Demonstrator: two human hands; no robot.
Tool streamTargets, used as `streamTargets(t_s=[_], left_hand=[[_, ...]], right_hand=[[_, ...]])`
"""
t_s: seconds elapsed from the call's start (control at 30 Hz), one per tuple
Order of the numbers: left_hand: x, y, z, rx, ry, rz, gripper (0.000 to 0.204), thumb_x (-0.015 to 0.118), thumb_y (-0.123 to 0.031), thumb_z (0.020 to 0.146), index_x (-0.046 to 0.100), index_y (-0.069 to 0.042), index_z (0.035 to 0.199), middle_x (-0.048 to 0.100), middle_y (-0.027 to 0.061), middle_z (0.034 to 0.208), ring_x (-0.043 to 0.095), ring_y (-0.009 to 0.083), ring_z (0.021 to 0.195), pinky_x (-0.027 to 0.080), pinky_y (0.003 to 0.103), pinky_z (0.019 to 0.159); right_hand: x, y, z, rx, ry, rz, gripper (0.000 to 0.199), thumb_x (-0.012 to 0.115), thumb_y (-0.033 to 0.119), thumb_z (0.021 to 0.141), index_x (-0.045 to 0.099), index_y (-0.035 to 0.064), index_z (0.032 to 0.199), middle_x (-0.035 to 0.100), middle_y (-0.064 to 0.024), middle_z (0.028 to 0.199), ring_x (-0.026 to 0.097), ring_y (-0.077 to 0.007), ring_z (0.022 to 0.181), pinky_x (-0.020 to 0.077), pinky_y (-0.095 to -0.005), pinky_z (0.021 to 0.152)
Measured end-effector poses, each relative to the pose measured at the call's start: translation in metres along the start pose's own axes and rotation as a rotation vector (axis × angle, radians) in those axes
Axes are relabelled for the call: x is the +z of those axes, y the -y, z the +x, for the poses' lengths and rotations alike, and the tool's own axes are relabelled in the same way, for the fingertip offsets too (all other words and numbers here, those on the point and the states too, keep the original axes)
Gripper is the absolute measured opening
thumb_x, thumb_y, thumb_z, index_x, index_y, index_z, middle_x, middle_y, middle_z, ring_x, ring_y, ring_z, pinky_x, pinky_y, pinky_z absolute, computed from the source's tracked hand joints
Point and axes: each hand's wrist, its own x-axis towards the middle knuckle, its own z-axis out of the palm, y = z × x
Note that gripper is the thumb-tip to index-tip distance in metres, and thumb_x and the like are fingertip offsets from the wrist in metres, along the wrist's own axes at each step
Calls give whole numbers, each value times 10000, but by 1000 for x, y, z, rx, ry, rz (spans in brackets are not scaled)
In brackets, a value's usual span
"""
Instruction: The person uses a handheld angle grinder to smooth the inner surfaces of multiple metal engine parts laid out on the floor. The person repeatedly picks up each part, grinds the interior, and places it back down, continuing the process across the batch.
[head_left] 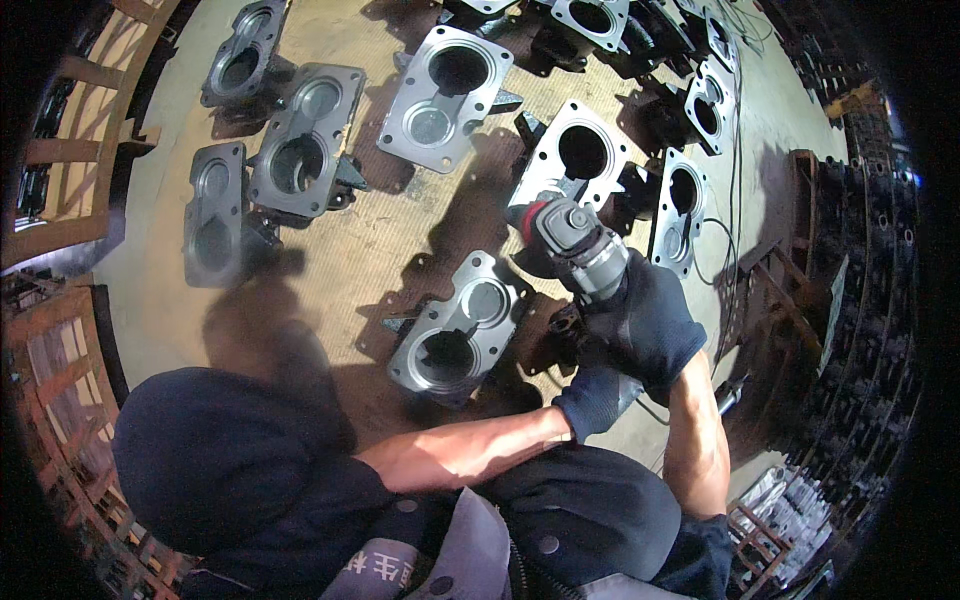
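Observation:
My right hand (pixel 652 318), in a dark glove, wraps round the body of an angle grinder (pixel 580 250) just behind its metal gear head. Lower down, my left hand (pixel 600 392), gloved too, is closed at the grinder's rear end, partly hidden by the right. The grinder's head and dark disc lie over the lower end of a grey metal casting (pixel 612 146) with a large round hole. Whether the disc touches the metal I cannot tell. Left of my hands, another two-hole casting (pixel 470 310) lies tilted on the yellowish work surface.
Several similar castings, such as one with a large hole (pixel 440 140) and one at the left (pixel 322 98), are spread over the yellowish surface (pixel 390 225). Cables (pixel 738 180) run along the right. Wooden frames (pixel 75 240) stand at the left; dark stacked parts (pixel 870 300) fill the right side.

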Motion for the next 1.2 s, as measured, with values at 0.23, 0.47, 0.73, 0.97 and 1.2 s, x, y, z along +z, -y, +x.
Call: streamTargets(t_s=[0.23,0.47,0.73,0.97,1.2], left_hand=[[8,-10,5,-2,-4,-12,206,473,-134,1016,538,-83,1205,576,21,1079,555,132,966,459,262,815],[10,-4,11,-10,-72,-211,176,489,-115,1003,571,-87,1156,603,11,1011,582,128,900,483,258,762],[107,-5,3,166,-375,161,90,553,-69,926,625,-115,898,608,-36,748,571,118,593,463,318,527],[112,-16,-12,123,-329,283,57,561,-122,956,608,-98,974,623,-5,861,592,116,729,493,316,640],[31,-14,38,15,-18,209,303,496,-158,1031,531,-38,1307,604,75,1196,579,130,1080,498,278,948]], right_hand=[[-4,6,9,-58,-14,42,491,794,273,691,641,17,1080,718,-254,950,693,-436,943,562,-449,826],[-7,1,11,-7,-45,80,521,805,261,660,645,6,1085,722,-246,938,702,-422,928,567,-432,819],[-18,-1,24,-32,-68,53,470,762,226,665,659,19,1074,721,-247,938,704,-421,917,570,-431,812],[-11,14,34,-67,-52,24,458,768,228,662,646,12,1048,714,-251,914,697,-429,910,568,-439,809],[-26,-6,29,68,-72,38,566,795,240,615,642,13,1110,717,-258,948,703,-429,926,572,-441,826]])
